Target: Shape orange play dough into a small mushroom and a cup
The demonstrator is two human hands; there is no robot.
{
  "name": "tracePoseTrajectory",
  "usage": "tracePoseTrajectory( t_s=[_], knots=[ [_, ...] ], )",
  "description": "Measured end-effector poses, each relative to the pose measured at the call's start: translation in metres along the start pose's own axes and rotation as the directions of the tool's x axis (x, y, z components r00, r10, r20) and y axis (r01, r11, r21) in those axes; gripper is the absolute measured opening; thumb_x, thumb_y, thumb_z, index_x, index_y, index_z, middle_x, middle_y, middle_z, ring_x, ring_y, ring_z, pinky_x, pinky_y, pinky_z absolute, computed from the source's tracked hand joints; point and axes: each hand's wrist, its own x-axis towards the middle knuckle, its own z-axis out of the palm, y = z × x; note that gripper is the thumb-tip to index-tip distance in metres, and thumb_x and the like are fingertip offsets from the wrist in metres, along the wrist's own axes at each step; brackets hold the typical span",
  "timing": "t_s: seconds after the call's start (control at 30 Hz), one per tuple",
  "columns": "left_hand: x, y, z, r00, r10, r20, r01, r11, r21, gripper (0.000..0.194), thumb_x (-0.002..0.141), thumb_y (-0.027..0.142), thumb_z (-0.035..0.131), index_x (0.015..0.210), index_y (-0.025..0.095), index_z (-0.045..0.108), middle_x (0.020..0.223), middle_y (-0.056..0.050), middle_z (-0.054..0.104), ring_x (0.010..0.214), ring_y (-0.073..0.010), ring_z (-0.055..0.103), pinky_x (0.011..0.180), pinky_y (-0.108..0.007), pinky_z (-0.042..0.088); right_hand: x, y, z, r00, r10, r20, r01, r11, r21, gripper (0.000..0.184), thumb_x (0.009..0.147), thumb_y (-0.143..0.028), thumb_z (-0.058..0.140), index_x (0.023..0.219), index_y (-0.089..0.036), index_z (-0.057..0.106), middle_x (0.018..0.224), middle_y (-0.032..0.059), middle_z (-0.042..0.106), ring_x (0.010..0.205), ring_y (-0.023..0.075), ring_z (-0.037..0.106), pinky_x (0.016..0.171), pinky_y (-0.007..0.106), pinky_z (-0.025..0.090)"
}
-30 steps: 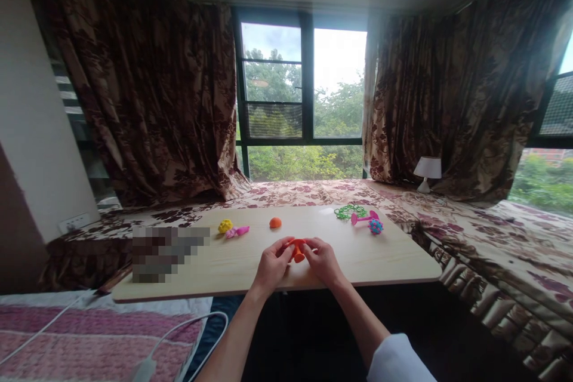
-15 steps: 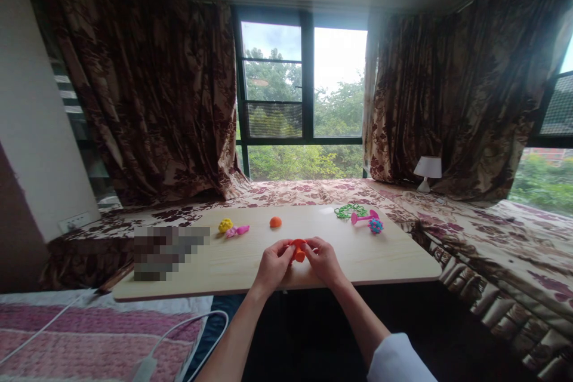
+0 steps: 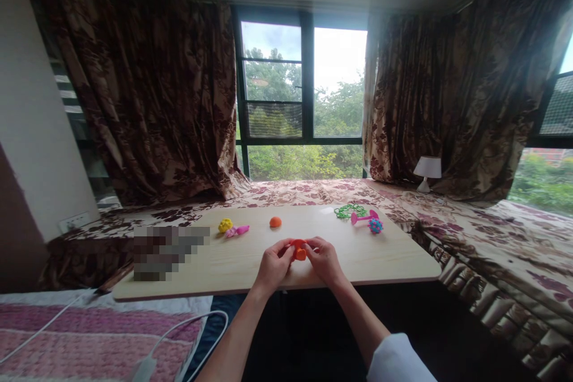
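Note:
Near the front edge of the pale wooden table, my left hand (image 3: 274,262) and my right hand (image 3: 324,261) pinch a small orange piece (image 3: 300,252) between thumbs and fingers. It has a rounded, disc-like upper part and a stub facing me; its exact kind cannot be told. Both hands are closed on it from opposite sides, and the fingertips cover its edges. Beyond them on the table lies an orange dome-shaped piece (image 3: 275,222), apart from the hands.
On the table (image 3: 233,268) lie a yellow lump (image 3: 225,225) and a pink toy (image 3: 237,230) at left. A green beaded string (image 3: 348,211), a pink dumbbell-shaped piece (image 3: 363,218) and a blue-pink knobbly ball (image 3: 375,225) lie at right. A white lamp (image 3: 427,170) stands behind.
The stub of the orange piece has tilted slightly to the right between my fingers. Both hands keep their place and grip.

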Motion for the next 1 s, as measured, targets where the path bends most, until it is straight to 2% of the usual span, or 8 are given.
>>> tracePoseTrajectory(
  t_s=[0.17,0.3,0.4,0.53,0.67,0.73,0.83,1.0],
  knots=[
    [0.000,0.000,0.001,1.000,-0.010,-0.001,0.010,1.000,0.024,0.034,0.071,0.039,0.057,0.094,0.016,0.067,0.078,-0.006,0.069,0.061,-0.0150,0.060,0.051,-0.023,0.045,-0.001,0.001,-0.001,1.000,-0.022,-0.015,0.021,0.998,-0.059,0.020,0.081,-0.026,0.051,0.082,-0.019,0.069,0.076,0.0026,0.064,0.069,0.0135,0.059,0.064,0.023,0.045],
    [0.002,-0.003,-0.002,0.999,-0.030,-0.045,0.031,0.999,0.023,0.036,0.070,0.040,0.057,0.094,0.014,0.066,0.078,-0.007,0.069,0.063,-0.0162,0.061,0.053,-0.024,0.046,-0.001,0.000,0.001,1.000,0.002,-0.008,-0.002,1.000,-0.031,0.019,0.080,-0.027,0.052,0.086,-0.019,0.068,0.079,0.0037,0.065,0.069,0.0139,0.059,0.063,0.023,0.046],
    [0.002,-0.003,-0.003,1.000,-0.008,-0.027,0.009,0.999,0.037,0.035,0.072,0.040,0.056,0.094,0.015,0.065,0.079,-0.007,0.069,0.065,-0.0163,0.061,0.057,-0.025,0.047,-0.001,-0.002,0.000,1.000,0.002,-0.014,-0.002,1.000,-0.006,0.019,0.080,-0.028,0.053,0.084,-0.018,0.068,0.079,0.0038,0.065,0.070,0.0142,0.059,0.065,0.024,0.046],
    [-0.001,-0.002,0.000,0.991,0.088,-0.099,-0.074,0.988,0.132,0.032,0.076,0.040,0.052,0.096,0.017,0.063,0.085,-0.006,0.067,0.066,-0.0157,0.061,0.062,-0.028,0.049,0.001,-0.005,-0.003,0.998,0.062,-0.026,-0.059,0.992,0.112,0.021,0.081,-0.030,0.051,0.087,-0.017,0.066,0.083,0.0047,0.065,0.074,0.0150,0.060,0.064,0.024,0.047],
    [-0.005,0.000,0.005,0.931,0.305,-0.202,-0.213,0.900,0.380,0.026,0.080,0.035,0.048,0.094,0.019,0.062,0.092,-0.006,0.062,0.075,-0.0169,0.060,0.072,-0.030,0.048,0.001,-0.007,-0.006,0.996,0.083,-0.042,-0.078,0.991,0.105,0.024,0.080,-0.032,0.051,0.075,-0.015,0.067,0.079,0.0049,0.063,0.071,0.0144,0.059,0.062,0.023,0.046],
    [-0.007,0.000,0.008,0.906,0.376,-0.195,-0.242,0.837,0.490,0.023,0.081,0.031,0.046,0.095,0.020,0.061,0.096,-0.006,0.059,0.078,-0.0167,0.058,0.073,-0.030,0.048,-0.001,-0.008,-0.005,0.999,0.045,-0.010,-0.045,0.998,0.053,0.025,0.079,-0.033,0.053,0.071,-0.016,0.069,0.076,0.0041,0.061,0.069,0.0136,0.058,0.063,0.023,0.045],
    [-0.009,0.002,0.010,0.896,0.398,-0.197,-0.223,0.786,0.577,0.023,0.082,0.027,0.044,0.099,0.022,0.060,0.102,-0.006,0.055,0.075,-0.0155,0.058,0.072,-0.030,0.048,-0.003,-0.010,-0.001,1.000,0.012,0.021,-0.011,1.000,-0.019,0.019,0.075,-0.033,0.059,0.072,-0.019,0.071,0.073,0.0031,0.060,0.070,0.0136,0.057,0.066,0.023,0.045],
    [-0.013,0.005,0.012,0.892,0.437,-0.118,-0.300,0.766,0.569,0.028,0.082,0.024,0.044,0.108,0.025,0.054,0.108,-0.005,0.051,0.088,-0.0166,0.057,0.077,-0.030,0.049,0.000,-0.002,0.000,1.000,-0.003,0.023,0.005,0.998,-0.056,0.015,0.074,-0.029,0.059,0.076,-0.020,0.071,0.070,0.0019,0.060,0.066,0.0133,0.056,0.063,0.022,0.044]
  ],
)
